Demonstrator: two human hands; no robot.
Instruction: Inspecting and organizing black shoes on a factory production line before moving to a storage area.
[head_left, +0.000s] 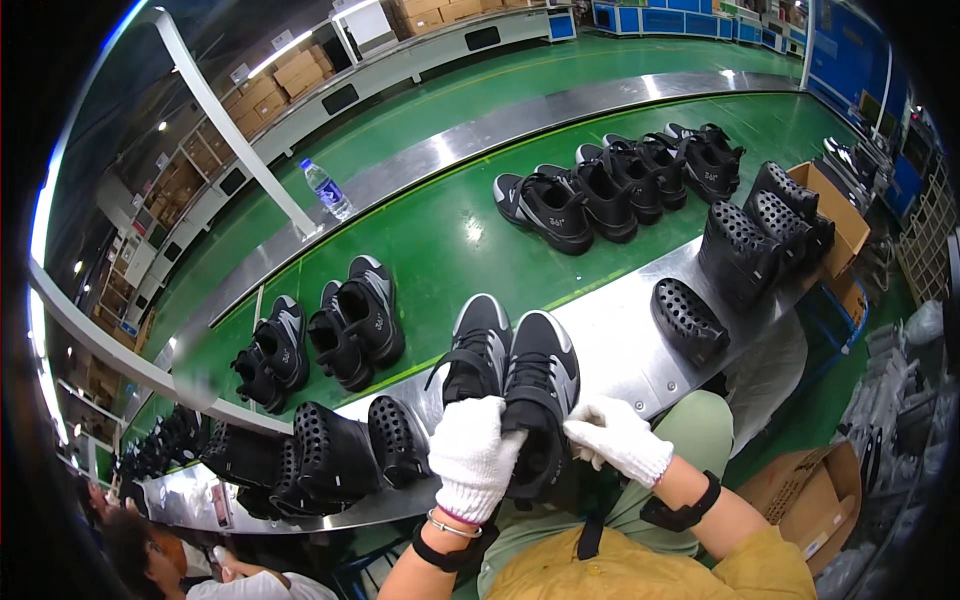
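Observation:
Two black sneakers with grey sides stand side by side at the steel bench edge in front of me, toes pointing away. My left hand (pixel 470 455), in a white knit glove, is closed at the heel of the left sneaker (pixel 478 345). Its fingertips reach the collar of the right sneaker (pixel 540 370) and hide the left one's heel. Just right of that right sneaker's heel is my right hand (pixel 615 438), also gloved. Its fingers are curled together, and whatever they may hold is hidden. Both sneakers have laces and a strap across the instep.
More black sneakers (pixel 555 215) stand in a row on the green belt, with others (pixel 365 315) to the left. Perforated black shoe forms (pixel 690 320) line the steel ledge on both sides. A water bottle (pixel 325 188) stands beyond; a cardboard box (pixel 800 500) sits lower right. Co-workers are lower left.

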